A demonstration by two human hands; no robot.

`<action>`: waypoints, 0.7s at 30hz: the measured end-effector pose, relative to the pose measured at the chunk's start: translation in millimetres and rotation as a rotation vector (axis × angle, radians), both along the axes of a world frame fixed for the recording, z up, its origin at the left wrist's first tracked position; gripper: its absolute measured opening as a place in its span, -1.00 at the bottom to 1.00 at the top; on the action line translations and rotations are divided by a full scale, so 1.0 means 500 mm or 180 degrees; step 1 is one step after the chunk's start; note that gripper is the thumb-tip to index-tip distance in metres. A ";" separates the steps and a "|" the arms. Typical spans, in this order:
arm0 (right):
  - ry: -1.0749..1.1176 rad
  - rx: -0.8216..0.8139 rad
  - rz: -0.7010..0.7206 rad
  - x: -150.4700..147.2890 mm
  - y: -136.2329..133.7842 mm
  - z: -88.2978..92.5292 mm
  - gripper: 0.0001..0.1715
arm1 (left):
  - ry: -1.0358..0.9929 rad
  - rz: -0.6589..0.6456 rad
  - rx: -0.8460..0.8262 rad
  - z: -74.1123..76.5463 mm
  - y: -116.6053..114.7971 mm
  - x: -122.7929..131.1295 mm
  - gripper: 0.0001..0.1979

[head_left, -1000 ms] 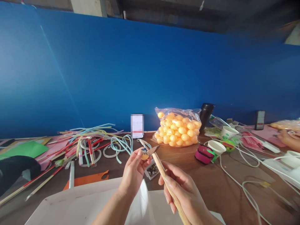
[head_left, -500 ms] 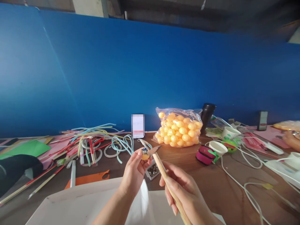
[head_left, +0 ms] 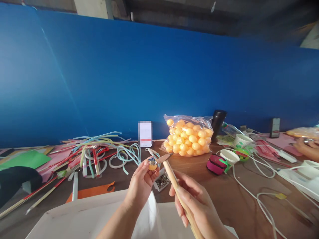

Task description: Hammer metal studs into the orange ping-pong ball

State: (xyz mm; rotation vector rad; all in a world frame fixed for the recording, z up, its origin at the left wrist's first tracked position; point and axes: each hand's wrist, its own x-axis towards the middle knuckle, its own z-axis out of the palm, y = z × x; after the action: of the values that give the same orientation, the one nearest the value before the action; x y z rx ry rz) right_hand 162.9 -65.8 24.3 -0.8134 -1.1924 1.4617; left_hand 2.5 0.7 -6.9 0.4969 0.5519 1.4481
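Note:
My left hand (head_left: pixel 142 181) is closed, its fingertips and thumb around a small shiny round metal piece (head_left: pixel 152 163). That piece looks silvery on top and gold below; its exact kind is too small to tell. My right hand (head_left: pixel 191 199) grips the pale wooden handle of a hammer (head_left: pixel 171 176). The hammer's narrow, pointed head is right beside the metal piece; I cannot tell whether they touch. Just behind and between the hands lies a small white tray (head_left: pixel 158 190) with many small shiny metal bits, partly hidden by my left hand.
A clear bag of yellow-orange balls (head_left: pixel 188 139) sits behind my hands. Left are tubes and sticks (head_left: pixel 97 146), plus orange paper (head_left: pixel 92 192). On the right stand a paper cup (head_left: pixel 229 156), a magenta pouch (head_left: pixel 216 164) and white cables (head_left: pixel 245 186). Another person's hand (head_left: pixel 305 147) shows far right.
The view has shifted slightly, moving the background left. The metal piece appears turned a little in my left fingers. Both hands keep their holds, and the hammer stays close to it.

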 end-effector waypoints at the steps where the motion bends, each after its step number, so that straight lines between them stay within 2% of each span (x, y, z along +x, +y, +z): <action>1: 0.0069 0.0021 -0.0040 0.002 -0.001 0.001 -0.53 | -0.0043 -0.0028 -0.0029 0.001 0.000 -0.001 -0.77; 9: 0.0167 0.0091 0.0008 0.000 -0.005 0.000 -0.55 | -0.0375 -0.0216 -0.0224 0.009 -0.002 -0.007 -0.74; 16: -0.0065 0.0099 0.0181 -0.003 -0.007 -0.007 -0.52 | -0.0243 -0.0208 -0.0014 0.006 -0.003 -0.003 -0.72; 21: -0.0306 0.0090 0.0100 -0.008 -0.007 -0.006 -0.52 | -0.0028 -0.0155 0.0116 0.009 -0.007 0.000 -0.72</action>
State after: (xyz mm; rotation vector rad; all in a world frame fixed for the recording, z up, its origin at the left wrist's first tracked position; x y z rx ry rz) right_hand 159.1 -69.1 21.1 -0.8572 -1.3005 1.4416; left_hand 2.4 -3.0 -2.6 0.5292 0.5040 1.4154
